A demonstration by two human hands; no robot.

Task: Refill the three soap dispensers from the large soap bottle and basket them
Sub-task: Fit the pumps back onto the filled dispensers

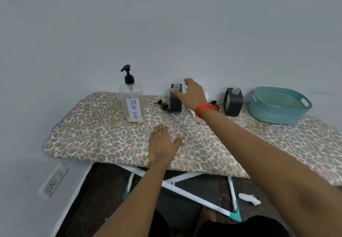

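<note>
You're at an ironing board (103, 140) with a leopard-print cover, pushed up to a plain pale wall (166, 23). Its white crossed legs (194, 194) stand on a dark floor (103, 190), and there's a wall socket (53, 181) low on your left.

Your left hand (162, 144) lies flat on the cover, fingers straight, holding nothing. Your right hand (192, 94), with a red band (207, 109) at the wrist, is stretched out with fingers spread and empty. It's right by the nearer dark dispenser (175, 103), though I can't tell if the thumb touches it.

That dispenser stands uncapped near the wall, with loose black pump heads (163, 105) lying just beside it. A second dark dispenser (233, 103) stands open further right. The large soap bottle (131, 103), labelled DISH SOAP, stands upright to the left with its pump on. The teal basket (273, 114) sits at the far right of the board.
</note>
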